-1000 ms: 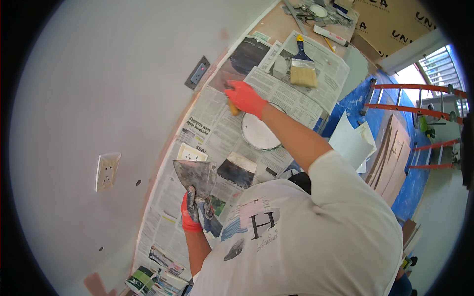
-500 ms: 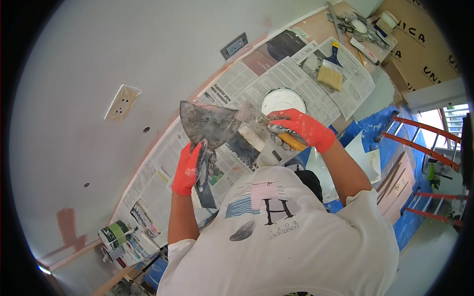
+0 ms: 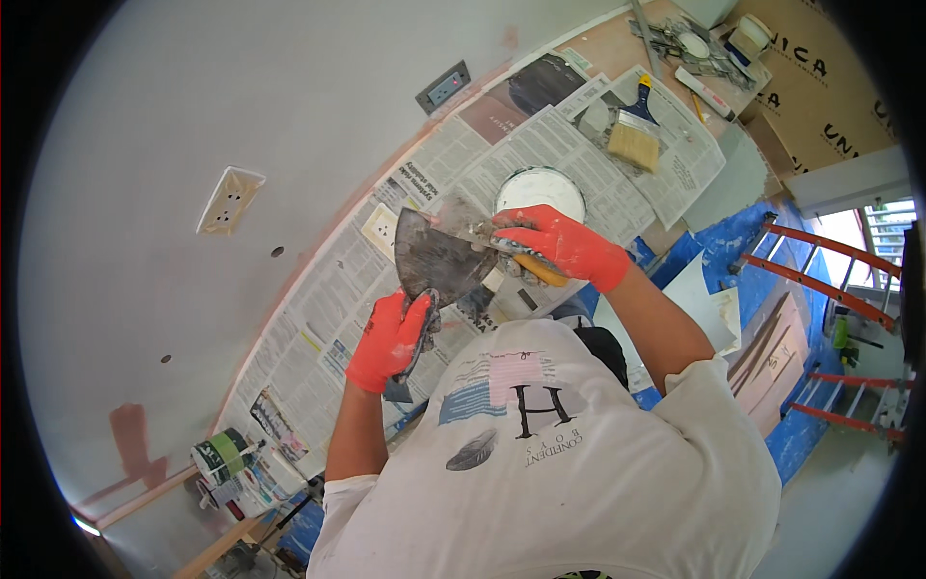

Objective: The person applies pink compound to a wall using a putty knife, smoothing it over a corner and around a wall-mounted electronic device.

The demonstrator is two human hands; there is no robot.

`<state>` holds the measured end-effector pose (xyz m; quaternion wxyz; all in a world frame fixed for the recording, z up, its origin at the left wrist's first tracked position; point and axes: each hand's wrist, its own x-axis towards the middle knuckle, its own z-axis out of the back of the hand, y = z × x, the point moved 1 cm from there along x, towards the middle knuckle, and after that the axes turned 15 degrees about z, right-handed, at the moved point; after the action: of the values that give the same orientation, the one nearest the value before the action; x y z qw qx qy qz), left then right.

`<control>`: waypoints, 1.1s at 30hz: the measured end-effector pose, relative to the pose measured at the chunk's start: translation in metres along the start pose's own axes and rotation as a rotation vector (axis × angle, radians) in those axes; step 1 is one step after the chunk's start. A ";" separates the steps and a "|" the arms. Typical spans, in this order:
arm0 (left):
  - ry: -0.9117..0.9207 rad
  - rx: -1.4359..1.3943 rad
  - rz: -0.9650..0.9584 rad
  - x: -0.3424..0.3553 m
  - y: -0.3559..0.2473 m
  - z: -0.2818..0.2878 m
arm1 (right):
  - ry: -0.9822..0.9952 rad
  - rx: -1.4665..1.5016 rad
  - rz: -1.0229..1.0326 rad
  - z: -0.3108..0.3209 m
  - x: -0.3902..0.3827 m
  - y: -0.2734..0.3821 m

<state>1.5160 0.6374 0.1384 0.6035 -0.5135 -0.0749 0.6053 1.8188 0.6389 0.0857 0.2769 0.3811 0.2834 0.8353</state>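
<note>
My right hand (image 3: 564, 246), in a red glove with a grey palm, is closed on a wide putty knife (image 3: 439, 261). Its fan-shaped blade is smeared grey and points left; a yellow handle shows under my fingers. In a matching glove, my left hand (image 3: 386, 338) is closed at the blade's lower edge. A dark grey, flat, dirty thing (image 3: 397, 389) hangs below these fingers, and I cannot make out its kind. Just beyond my right hand stands an open round tub (image 3: 540, 189) with white stuff inside. Behind the blade, a cream outlet (image 3: 382, 230) shows.
Newspaper (image 3: 318, 309) covers the long surface along the wall. Farther off are a wide paintbrush (image 3: 635, 138), a caulk tube (image 3: 704, 94) and a heap of tools (image 3: 690, 48). An orange ladder (image 3: 825, 261) stands right on blue sheeting (image 3: 723, 246). At lower left sits a green-banded container (image 3: 225, 455).
My left hand has shifted right and slightly down along the blade. The putty knife has turned, its wide edge moving right and down, uncovering the cream outlet behind it.
</note>
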 end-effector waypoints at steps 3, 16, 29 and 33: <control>0.007 -0.041 0.053 0.004 0.012 -0.008 | -0.055 0.405 -0.345 0.009 0.021 0.016; 0.106 -0.465 0.364 0.041 0.089 -0.018 | -0.663 0.318 -0.659 0.045 0.020 -0.102; 0.072 -1.055 0.389 0.078 0.210 -0.020 | -0.738 -0.428 -0.964 0.082 0.056 -0.313; -0.183 -0.958 0.391 0.080 0.263 -0.024 | -0.683 -0.361 -1.014 0.080 0.079 -0.315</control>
<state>1.3812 0.6206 -0.1018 0.1678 -0.6813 -0.2985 0.6470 1.9166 0.9293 -0.0479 0.7725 0.3919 0.1790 0.4664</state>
